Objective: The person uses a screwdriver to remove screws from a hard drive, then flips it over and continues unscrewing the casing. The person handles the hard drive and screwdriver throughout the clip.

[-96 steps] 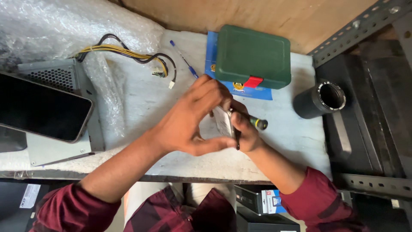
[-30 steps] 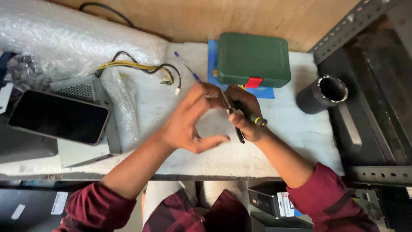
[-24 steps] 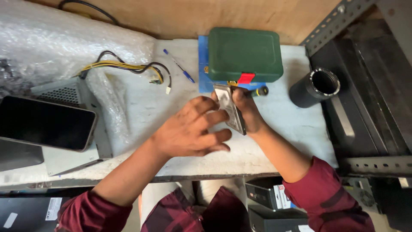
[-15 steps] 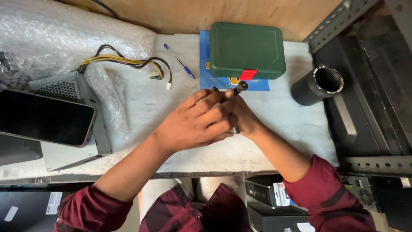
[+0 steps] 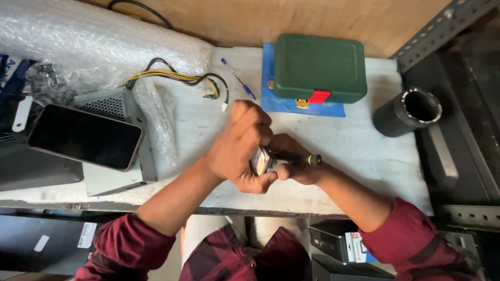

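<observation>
drive (image 5: pixel 260 159), a small metal slab, sits clamped in the left hand (image 5: pixel 240 145) just above the near edge of the white bench (image 5: pixel 364 156), fingers curled tight over its top so only 1 corner shows. right hand (image 5: pixel 297 164) is closed around a black-handled screwdriver (image 5: pixel 299 158) whose tip is pressed in at the drive's side; the tip itself is hidden by the fingers. judging by this, the work on the screws is in mid-course: the drive is in hand with the tool engaged, and i see no loose screws on the bench, so how many are out i cannot tell. farther off lie a phone (image 5: pixel 86 136) on a grey case (image 5: pixel 112 179), a wire bundle (image 5: pixel 177 80), a blue pen (image 5: pixel 238 79), a shut green box (image 5: pixel 319 67), and a black tube (image 5: pixel 409 112) at right.
</observation>
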